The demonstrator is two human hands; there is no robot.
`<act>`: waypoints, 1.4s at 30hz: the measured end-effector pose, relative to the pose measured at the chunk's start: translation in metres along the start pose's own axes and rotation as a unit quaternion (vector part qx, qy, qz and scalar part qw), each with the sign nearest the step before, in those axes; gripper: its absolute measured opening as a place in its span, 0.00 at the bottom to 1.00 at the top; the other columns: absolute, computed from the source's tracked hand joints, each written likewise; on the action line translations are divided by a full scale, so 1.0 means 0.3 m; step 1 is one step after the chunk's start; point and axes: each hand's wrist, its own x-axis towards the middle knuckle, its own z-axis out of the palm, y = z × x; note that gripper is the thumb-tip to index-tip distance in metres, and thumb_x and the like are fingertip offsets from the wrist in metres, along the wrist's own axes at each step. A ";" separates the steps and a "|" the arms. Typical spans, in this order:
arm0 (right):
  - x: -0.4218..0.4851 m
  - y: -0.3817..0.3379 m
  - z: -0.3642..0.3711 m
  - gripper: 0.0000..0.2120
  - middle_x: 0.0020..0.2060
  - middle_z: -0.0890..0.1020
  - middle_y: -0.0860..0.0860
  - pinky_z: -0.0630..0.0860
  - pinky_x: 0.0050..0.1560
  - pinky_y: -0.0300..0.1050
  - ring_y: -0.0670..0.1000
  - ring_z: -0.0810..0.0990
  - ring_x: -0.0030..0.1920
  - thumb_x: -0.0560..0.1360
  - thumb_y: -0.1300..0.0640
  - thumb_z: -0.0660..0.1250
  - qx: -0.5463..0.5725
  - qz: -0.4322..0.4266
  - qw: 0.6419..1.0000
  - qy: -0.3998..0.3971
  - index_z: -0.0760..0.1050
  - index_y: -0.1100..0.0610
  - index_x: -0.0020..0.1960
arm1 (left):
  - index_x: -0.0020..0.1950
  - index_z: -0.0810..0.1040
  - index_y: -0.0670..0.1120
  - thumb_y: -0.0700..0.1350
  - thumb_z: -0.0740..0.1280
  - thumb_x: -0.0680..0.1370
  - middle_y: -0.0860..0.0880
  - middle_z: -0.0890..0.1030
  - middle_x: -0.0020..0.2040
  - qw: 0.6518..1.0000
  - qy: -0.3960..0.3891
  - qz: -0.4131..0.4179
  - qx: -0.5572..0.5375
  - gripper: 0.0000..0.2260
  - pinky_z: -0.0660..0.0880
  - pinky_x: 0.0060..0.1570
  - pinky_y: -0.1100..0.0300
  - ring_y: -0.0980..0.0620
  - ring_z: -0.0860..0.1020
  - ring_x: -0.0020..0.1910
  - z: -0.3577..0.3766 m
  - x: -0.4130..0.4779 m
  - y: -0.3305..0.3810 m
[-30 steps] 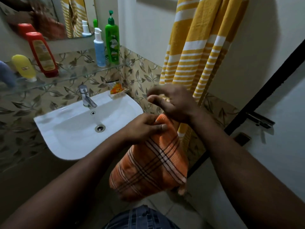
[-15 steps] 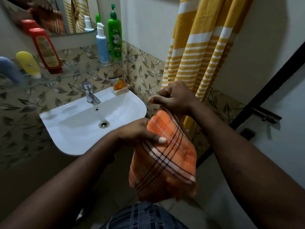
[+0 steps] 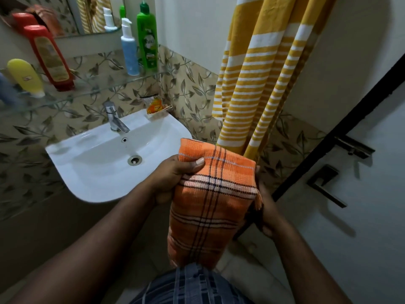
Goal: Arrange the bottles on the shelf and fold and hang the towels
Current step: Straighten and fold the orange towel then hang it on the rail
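I hold a folded orange checked towel (image 3: 210, 207) in front of me, right of the sink. My left hand (image 3: 175, 181) grips its left edge, thumb on top. My right hand (image 3: 266, 207) holds its right side from behind, mostly hidden by the cloth. A yellow-and-white striped towel (image 3: 258, 73) hangs on the wall behind. On the glass shelf (image 3: 98, 89) stand a green pump bottle (image 3: 148, 38), a blue-and-white pump bottle (image 3: 129, 49), a red bottle (image 3: 49, 58), a yellow bottle (image 3: 26, 77) and part of a blue one (image 3: 6, 91) at the left edge.
A white sink (image 3: 92, 163) with a chrome tap (image 3: 115, 118) sits below the shelf, with an orange sachet (image 3: 154, 105) on its back rim. A mirror (image 3: 72, 16) hangs above. A door with a dark handle (image 3: 326, 185) stands at the right.
My right hand has left the towel's top and gone down behind its right side. The towel has folded over and now sits flatter between both hands, and the view has shifted.
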 end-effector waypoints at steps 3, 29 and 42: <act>-0.015 0.021 0.028 0.18 0.47 0.89 0.51 0.84 0.45 0.42 0.50 0.88 0.50 0.76 0.37 0.71 0.131 -0.007 0.990 -0.058 0.89 0.50 0.49 | 0.60 0.82 0.36 0.42 0.71 0.75 0.36 0.86 0.55 1.000 -0.006 -0.005 -0.015 0.16 0.85 0.50 0.51 0.40 0.86 0.50 0.011 0.004 -0.002; 0.130 -0.080 0.045 0.26 0.64 0.82 0.64 0.80 0.65 0.61 0.66 0.80 0.66 0.73 0.65 0.75 0.084 -0.052 0.992 -0.083 0.75 0.65 0.70 | 0.61 0.82 0.40 0.37 0.72 0.77 0.37 0.86 0.57 0.994 0.072 0.075 0.025 0.13 0.84 0.54 0.47 0.39 0.85 0.55 -0.029 -0.012 0.011; 0.135 -0.109 0.121 0.25 0.56 0.85 0.65 0.85 0.49 0.50 0.61 0.87 0.52 0.71 0.64 0.77 0.108 -0.076 0.989 -0.072 0.77 0.71 0.65 | 0.68 0.79 0.42 0.50 0.66 0.84 0.40 0.85 0.60 0.995 0.062 0.077 0.031 0.17 0.83 0.56 0.46 0.41 0.85 0.58 -0.048 -0.004 0.065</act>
